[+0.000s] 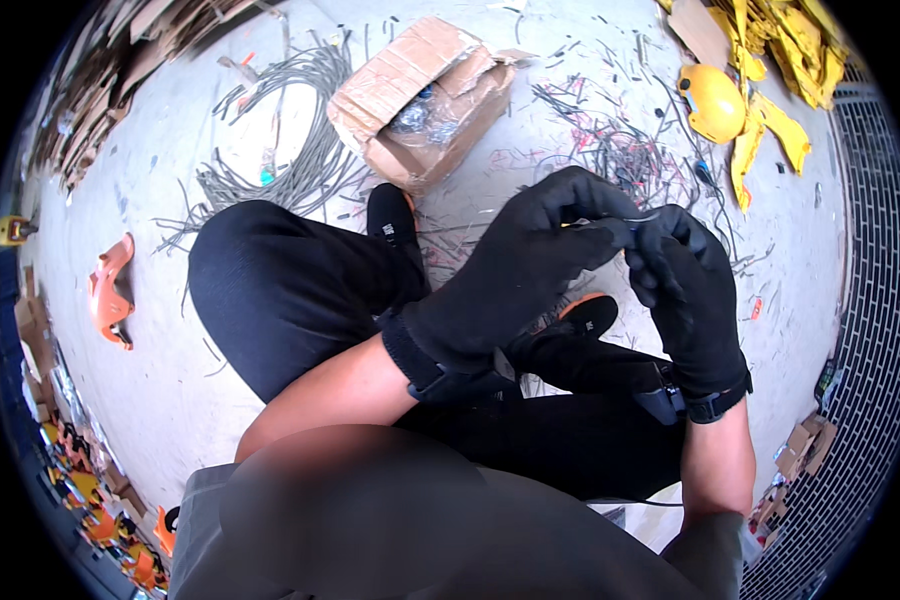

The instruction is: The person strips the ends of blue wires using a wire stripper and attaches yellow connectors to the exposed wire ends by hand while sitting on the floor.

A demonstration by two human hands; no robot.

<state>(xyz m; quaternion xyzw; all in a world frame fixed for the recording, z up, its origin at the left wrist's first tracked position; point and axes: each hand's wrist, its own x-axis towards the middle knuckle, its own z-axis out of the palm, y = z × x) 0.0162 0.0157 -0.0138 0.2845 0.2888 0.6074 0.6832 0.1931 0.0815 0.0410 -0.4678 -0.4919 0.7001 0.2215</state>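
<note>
My left hand (515, 265), in a black glove, reaches in with thumb and fingers pinched together. Its fingertips meet those of my right hand (685, 290), gloved in black too, in front of my bent legs. Between the fingertips a short, thin wire (653, 217) shows, pale against the gloves. Both hands are closed on it, and most of its length is hidden by the fingers. Beyond the hands, a tangle of dark and reddish wire scraps (620, 155) lies on the floor.
An opened cardboard box (420, 105) stands ahead, beside a coil of grey cable (305, 170). At the far right lie a yellow rounded shell (712, 104) and yellow plastic pieces. An orange curved part (110, 290) is on the left. A patterned grating (870, 300) borders the right side.
</note>
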